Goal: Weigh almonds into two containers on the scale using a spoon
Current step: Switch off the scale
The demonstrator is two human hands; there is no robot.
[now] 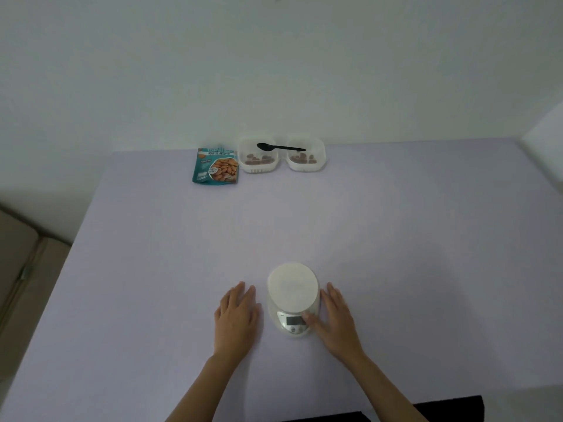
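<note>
Bag: a teal almond bag (215,166) is lying far beyond the scale (293,287), slightly left.
Containers: first container (259,169) and second container (306,168) are sitting far beyond the scale, holding almonds (256,160), a black spoon (280,147) lying across both.
Left grip (236,318): is lying flat on the table (152,269) just left of the scale, fingers straight.
Right grip (335,321): is resting against the scale's right side, fingers straight, thumb touching its display panel.

One head-worn wide-angle view, looking forward and down over the pale lilac tabletop (396,239); left hand (236,318) and right hand (338,324) nearest, lower centre, plain white wall (274,71) filling the top.
</note>
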